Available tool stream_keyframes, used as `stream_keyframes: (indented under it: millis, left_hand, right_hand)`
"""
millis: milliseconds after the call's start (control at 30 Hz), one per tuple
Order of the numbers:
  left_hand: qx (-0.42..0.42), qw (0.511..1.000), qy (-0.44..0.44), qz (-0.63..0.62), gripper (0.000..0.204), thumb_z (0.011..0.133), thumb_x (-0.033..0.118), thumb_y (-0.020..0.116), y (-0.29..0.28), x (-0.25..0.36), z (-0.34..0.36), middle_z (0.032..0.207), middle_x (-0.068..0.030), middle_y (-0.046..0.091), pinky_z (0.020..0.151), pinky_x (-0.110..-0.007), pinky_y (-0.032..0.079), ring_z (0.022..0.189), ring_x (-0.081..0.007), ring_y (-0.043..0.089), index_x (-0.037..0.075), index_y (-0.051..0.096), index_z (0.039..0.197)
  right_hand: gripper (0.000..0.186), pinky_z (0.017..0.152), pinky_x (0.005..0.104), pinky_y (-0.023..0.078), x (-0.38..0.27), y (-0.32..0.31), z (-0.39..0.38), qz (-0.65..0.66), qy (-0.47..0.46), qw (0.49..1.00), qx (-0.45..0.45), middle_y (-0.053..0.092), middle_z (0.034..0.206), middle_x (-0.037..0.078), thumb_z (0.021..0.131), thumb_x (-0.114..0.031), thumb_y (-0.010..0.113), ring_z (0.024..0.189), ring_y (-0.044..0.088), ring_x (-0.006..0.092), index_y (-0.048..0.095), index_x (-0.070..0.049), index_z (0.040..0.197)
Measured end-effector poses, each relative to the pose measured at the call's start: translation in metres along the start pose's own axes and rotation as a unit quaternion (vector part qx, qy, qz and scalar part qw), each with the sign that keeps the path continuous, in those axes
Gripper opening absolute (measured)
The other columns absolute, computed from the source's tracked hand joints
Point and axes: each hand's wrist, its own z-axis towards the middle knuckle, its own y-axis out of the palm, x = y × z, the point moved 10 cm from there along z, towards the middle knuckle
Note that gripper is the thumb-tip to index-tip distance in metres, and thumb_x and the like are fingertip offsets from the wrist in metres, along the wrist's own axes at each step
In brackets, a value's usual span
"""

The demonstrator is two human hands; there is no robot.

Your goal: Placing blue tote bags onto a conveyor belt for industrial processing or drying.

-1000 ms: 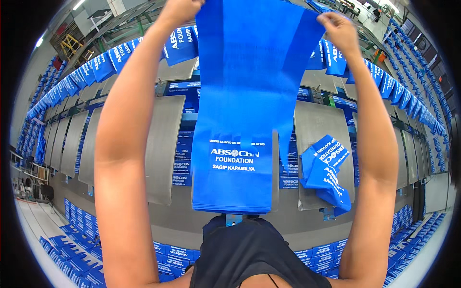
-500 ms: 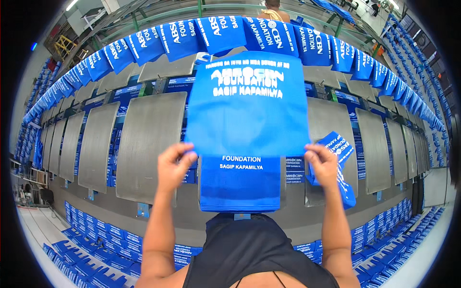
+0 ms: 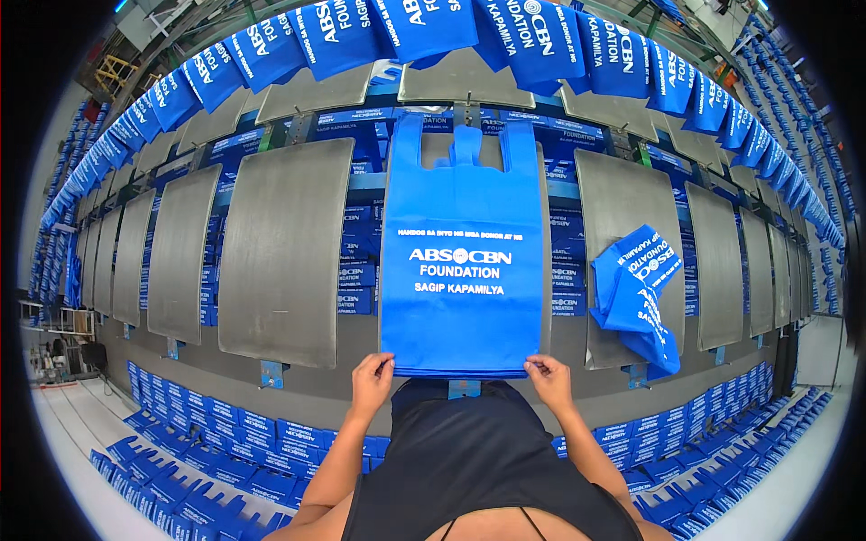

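A blue cloth tote bag (image 3: 462, 325) with white print lies flat in front of me, on top of a stack of like bags whose edges show at the near side. Its handles point away from me. My left hand (image 3: 372, 379) pinches the bag's near left corner between thumb and fingers. At the near right corner, my right hand (image 3: 548, 377) pinches the bag in the same way. Off to the right, a crumpled blue bag (image 3: 639, 302) is draped over a neighbouring grey board.
Grey flat boards (image 3: 284, 257) stand in a row on both sides. Overhead at the far side hangs a curved line of printed blue bags (image 3: 338, 36). More blue bags (image 3: 257, 437) lie in rows below on the near side. A blue metal bracket (image 3: 465, 389) sits at the stack's near end.
The bag held up in both hands has come down flat onto the stack. Both hands have moved down toward me and closer together, still gripping its corners.
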Motion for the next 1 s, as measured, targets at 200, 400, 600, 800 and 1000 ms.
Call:
stream_keyframes:
  millis: [200, 400, 600, 800, 1000]
  left_hand:
    - [-0.033, 0.979, 0.086, 0.184, 0.015, 0.09, 0.009, 0.075, -0.002, 0.032, 0.009, 0.112, -0.0124, 0.066, 0.086, -0.038, 0.05, 0.098, -0.0266, 0.06, 0.002, 0.075, 0.104]
    - [-0.007, 0.909, 0.304, 0.287, 0.053, 0.1, 0.04, 0.065, 0.056, 0.124, 0.13, 0.153, -0.0161, 0.05, 0.117, -0.064, 0.028, 0.148, -0.0404, 0.038, 0.01, 0.059, 0.143]
    - [-0.097, 0.855, 0.221, 0.458, 0.079, 0.098, 0.069, 0.049, 0.135, 0.081, 0.22, 0.171, -0.0049, 0.031, 0.117, -0.08, 0.001, 0.161, -0.0337, 0.015, 0.024, 0.037, 0.163]
    - [-0.068, 0.85, 0.233, 0.467, 0.086, 0.097, 0.068, 0.054, 0.117, 0.103, 0.208, 0.172, -0.0064, 0.029, 0.117, -0.079, 0.0, 0.161, -0.0345, 0.013, 0.02, 0.034, 0.164]
    - [-0.132, 0.879, 0.34, 0.308, 0.08, 0.094, 0.055, 0.068, 0.199, 0.176, 0.115, 0.163, -0.0175, 0.039, 0.12, -0.074, 0.008, 0.157, -0.0416, 0.024, 0.01, 0.043, 0.156]
  right_hand:
    - [0.031, 0.076, 0.0346, 0.051, -0.044, -0.005, -0.01, -0.166, -0.083, 0.982, -0.018, 0.071, 0.092, 0.008, 0.089, -0.02, 0.08, 0.087, 0.065, 0.0189, 0.073, -0.002, 0.114]
    - [0.072, 0.114, 0.0582, 0.03, -0.165, 0.007, 0.069, -0.342, -0.319, 0.877, 0.103, 0.047, 0.153, 0.019, 0.094, -0.044, 0.072, 0.142, 0.041, 0.0391, 0.049, -0.005, 0.15]
    - [0.09, 0.122, 0.0717, 0.007, -0.132, 0.063, 0.192, -0.482, -0.159, 0.862, -0.016, 0.028, 0.171, 0.014, 0.098, -0.068, 0.051, 0.16, 0.015, 0.0371, 0.032, -0.008, 0.163]
    - [0.093, 0.12, 0.0736, 0.013, -0.14, -0.04, 0.128, -0.38, -0.229, 0.892, 0.09, 0.03, 0.168, 0.019, 0.09, -0.063, 0.066, 0.157, 0.022, 0.0419, 0.038, -0.007, 0.159]
    - [0.069, 0.11, 0.0691, 0.031, -0.049, -0.196, 0.083, -0.601, -0.083, 0.782, 0.143, 0.054, 0.146, 0.021, 0.081, -0.033, 0.081, 0.138, 0.049, 0.0401, 0.057, -0.008, 0.141]
